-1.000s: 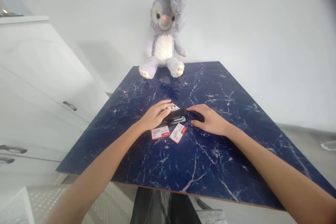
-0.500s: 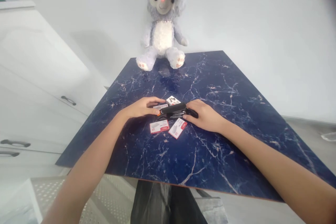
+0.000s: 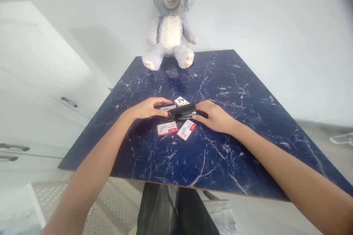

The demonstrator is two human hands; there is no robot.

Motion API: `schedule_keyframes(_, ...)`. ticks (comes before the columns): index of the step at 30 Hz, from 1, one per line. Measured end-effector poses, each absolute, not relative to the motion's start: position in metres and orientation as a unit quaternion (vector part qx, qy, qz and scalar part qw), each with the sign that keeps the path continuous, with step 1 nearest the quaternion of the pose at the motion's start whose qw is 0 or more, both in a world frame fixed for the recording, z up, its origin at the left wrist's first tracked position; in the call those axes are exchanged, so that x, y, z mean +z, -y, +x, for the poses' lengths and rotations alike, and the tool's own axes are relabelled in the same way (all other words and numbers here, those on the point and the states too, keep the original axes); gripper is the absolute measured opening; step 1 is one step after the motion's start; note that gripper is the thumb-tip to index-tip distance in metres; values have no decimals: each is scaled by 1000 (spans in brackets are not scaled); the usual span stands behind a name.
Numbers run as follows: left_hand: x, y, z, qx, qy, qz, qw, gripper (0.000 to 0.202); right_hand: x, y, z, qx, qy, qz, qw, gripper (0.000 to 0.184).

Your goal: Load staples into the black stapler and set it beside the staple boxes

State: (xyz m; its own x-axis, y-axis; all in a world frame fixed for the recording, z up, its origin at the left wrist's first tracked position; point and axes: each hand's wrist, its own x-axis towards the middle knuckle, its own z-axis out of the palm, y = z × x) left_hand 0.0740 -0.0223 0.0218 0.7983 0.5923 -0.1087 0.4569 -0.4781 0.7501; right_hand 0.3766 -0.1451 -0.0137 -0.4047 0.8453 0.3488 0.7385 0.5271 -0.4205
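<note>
A black stapler (image 3: 183, 111) lies near the middle of the dark blue marbled table (image 3: 215, 147). My right hand (image 3: 213, 116) grips its right end, fingers curled around it. My left hand (image 3: 147, 108) pinches the stapler's left end, where an orange tip shows. Two red-and-white staple boxes (image 3: 167, 128) (image 3: 186, 130) lie just in front of the stapler. A third small box (image 3: 181, 101) sits behind it, and a thin pale box (image 3: 168, 108) rests by my left fingertips.
A grey plush rabbit (image 3: 170, 22) sits at the table's far edge against the white wall. White drawers with dark handles (image 3: 68, 101) stand to the left. A white perforated surface (image 3: 110, 205) lies below the near edge.
My left hand slid from on top of the stapler to its left end, uncovering the stapler and the pale box. The view tilted down slightly.
</note>
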Motion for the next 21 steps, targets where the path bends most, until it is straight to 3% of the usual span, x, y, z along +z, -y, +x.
schedule_keyframes(5, 20, 21, 68, 89, -299, 883, 351, 50, -4, 145, 412, 105, 822, -517, 216, 26)
schedule_keyframes(11, 21, 20, 57, 57, -280, 913, 292, 63, -2, 145, 429, 111, 811, -533, 214, 27)
schedule_keyframes(15, 19, 20, 58, 39, -265, 932, 243, 50, -7, 146, 421, 92, 824, -514, 221, 35)
schedule_keyframes(21, 14, 20, 61, 118, -270, 930, 221, 41, -1, 152, 405, 15, 828, -469, 305, 12)
